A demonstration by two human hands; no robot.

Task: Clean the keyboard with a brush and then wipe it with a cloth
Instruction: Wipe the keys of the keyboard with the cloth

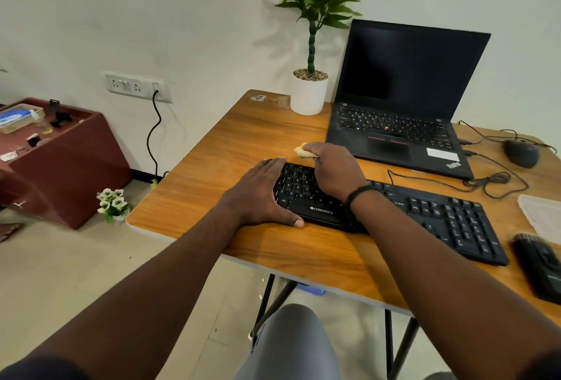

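Left hand (263, 194) flat, steadying keyboard (391, 212) — right hand (335, 168) fingers apparently bunching yellow cloth (304, 151).

The smooth orange-brown wood-grain tabletop (212, 167) has a slight sheen, carrying a matt black plastic keyboard (425, 212), a pale yellow soft cloth (303, 152) and a glossy white round plant pot (308, 97).

On the wooden surface (197, 185) an open black laptop (403, 100) with a dark screen stands beside a potted plant (310, 76) in a white pot, and a wired black mouse (521, 153) lies to the laptop's right, its cable looping across the wood. A clear plastic lid (543, 215) lies at the right edge. To the left, a maroon cabinet (69, 164) carries small clutter, a wall socket (136, 86) holds a black cord, and a small white flower bunch (113, 203) rests on the floor.
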